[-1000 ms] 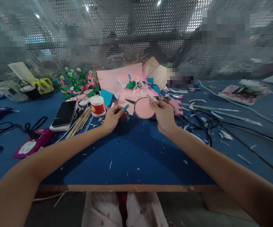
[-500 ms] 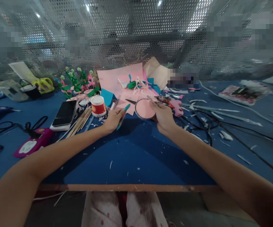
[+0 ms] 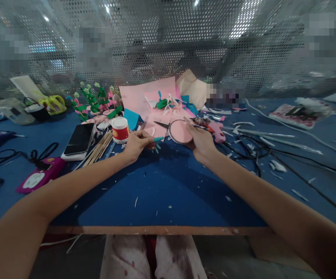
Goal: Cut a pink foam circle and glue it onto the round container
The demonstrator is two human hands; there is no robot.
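My right hand (image 3: 203,142) holds a round, flat pink disc (image 3: 181,131) with a dark rim, thumb on top and fingers at its right edge. My left hand (image 3: 137,145) hovers to the disc's left, apart from it. Its fingers are pinched together, and narrow teal pieces (image 3: 158,139) stick out at the fingertips; what they belong to is unclear. A dark pointed blade (image 3: 161,124) lies on pink paper beside the disc, its other end hidden. Just behind my left hand stands a white-lidded red tub (image 3: 120,130).
Wooden sticks (image 3: 98,149), a phone (image 3: 79,138) and a purple box (image 3: 40,175) lie left. Paper flowers (image 3: 93,97) and a pink sheet (image 3: 144,93) stand behind. A pink glue gun (image 3: 217,131), black cables (image 3: 250,151) and white scraps (image 3: 278,166) are right.
My left hand has drawn slightly left, and the teal pieces have turned from slanting to nearly level. The pink disc has shifted a little to the right in my right hand.
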